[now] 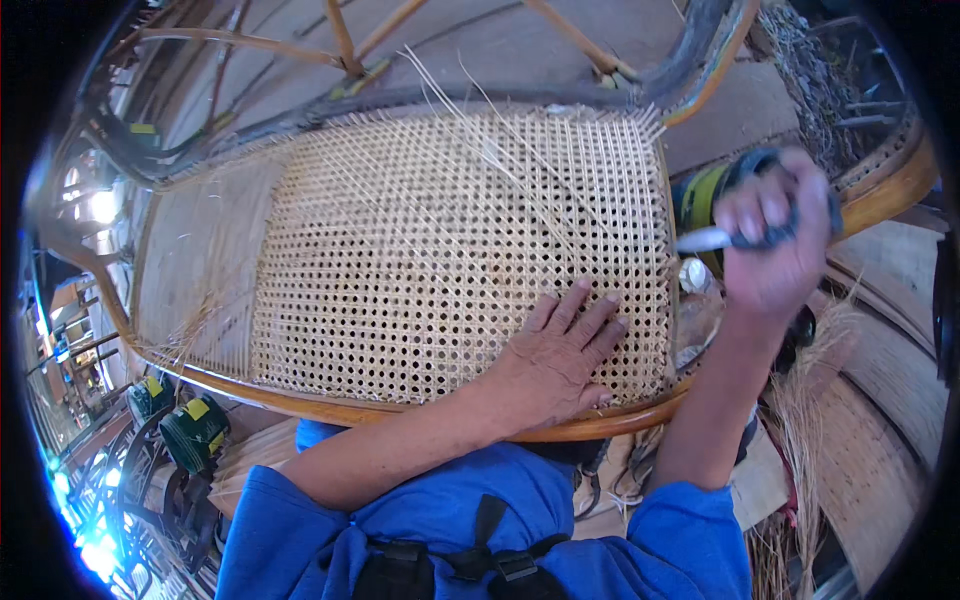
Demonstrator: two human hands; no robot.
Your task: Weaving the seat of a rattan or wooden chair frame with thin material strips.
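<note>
A woven cane panel (470, 270) in a curved wooden frame (330, 390) lies across in front of me. My left hand (560, 365) rests palm down on its near right part, with the fingers spread. Past the panel's right edge, my right hand (775, 235) is closed round a dark-handled tool with a pale pointed blade (706, 240). The blade points left toward that edge. Motion blurs this hand, so I cannot tell if the tool is a knife or scissors. Several loose cane strands (480, 140) stick up from the far half of the weave.
Behind the right hand stands a green and yellow can (700, 200). Dry fibre strands (815, 400) hang at the right. Green cylindrical things (195, 430) are at the lower left. Wooden poles (345, 40) cross the far side, and bark-like scraps (815, 75) lie at the far right.
</note>
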